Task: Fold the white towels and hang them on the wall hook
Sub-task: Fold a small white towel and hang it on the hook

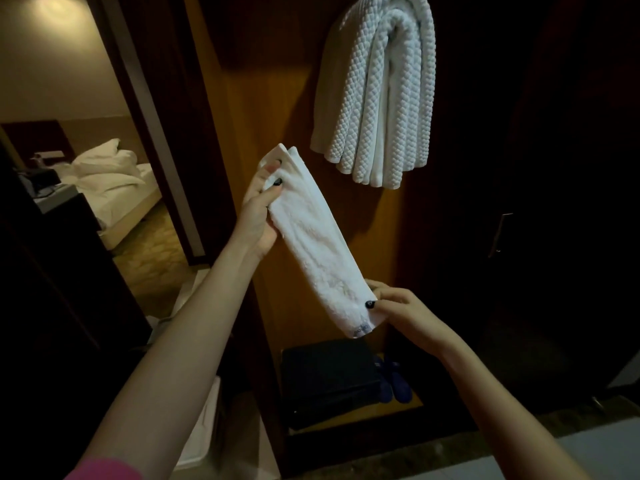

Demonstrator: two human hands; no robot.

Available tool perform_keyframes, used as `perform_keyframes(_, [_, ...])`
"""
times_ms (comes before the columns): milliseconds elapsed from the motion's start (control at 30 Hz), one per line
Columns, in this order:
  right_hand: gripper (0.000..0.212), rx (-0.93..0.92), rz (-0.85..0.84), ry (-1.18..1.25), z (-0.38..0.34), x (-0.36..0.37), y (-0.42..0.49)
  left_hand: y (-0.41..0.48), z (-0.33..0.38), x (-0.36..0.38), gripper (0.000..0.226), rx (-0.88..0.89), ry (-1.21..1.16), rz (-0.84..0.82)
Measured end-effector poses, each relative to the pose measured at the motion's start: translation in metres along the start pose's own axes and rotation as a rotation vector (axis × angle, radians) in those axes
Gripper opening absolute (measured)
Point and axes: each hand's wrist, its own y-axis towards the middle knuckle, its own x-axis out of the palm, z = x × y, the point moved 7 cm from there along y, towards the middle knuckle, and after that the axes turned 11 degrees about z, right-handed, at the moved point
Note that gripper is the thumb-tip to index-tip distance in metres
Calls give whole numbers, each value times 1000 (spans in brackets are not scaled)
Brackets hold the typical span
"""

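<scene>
Towel: long, slants down right.
Left hand: grips top end, nearer hung towels.
Right hand: pinches bottom end.

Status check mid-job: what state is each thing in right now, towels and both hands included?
Small towel: folded into a narrow strip, held at both ends, not hung.
Waffle towel: folded, hanging on the wall.
Left hand: grips the strip's upper end.
Right hand: pinches its lower end.
Bed: unmade.

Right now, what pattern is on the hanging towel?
The hanging towel shows white bumpy diamonds; head view.
</scene>
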Motion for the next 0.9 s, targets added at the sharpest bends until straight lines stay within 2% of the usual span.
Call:
perform_keyframes(67, [16,61,-93,93,2,9,0,0,1,-3,41,-19,-4,-3])
perform_keyframes(167, [47,110,-164,105,8,19,0,1,3,-8,44,-23,7,-8])
perform_keyframes(200, [47,110,-158,101,8,20,0,2,4,-9,45,-12,18,-14])
perform_keyframes(333, [24,151,-115,76,11,19,0,4,2,-14,45,-11,20,-6])
perform_keyframes(433, [27,132,-82,-46,11,12,1,8,-7,-23,45,-42,37,88])
perform_keyframes(567, [29,36,167,-103,-2,-20,8,7,-17,-38,43,-41,50,267])
perform_keyframes(667, [23,-24,352,-137,-11,-47,10,1,-24,-40,37,-48,103,417])
perform_keyframes(867, [11,-148,607,-85,-42,-91,5,1,-36,-29,33,-16,128,469])
perform_keyframes(900, [19,-153,640,-82,-45,-101,8,4,-37,-25,37,-7,147,448])
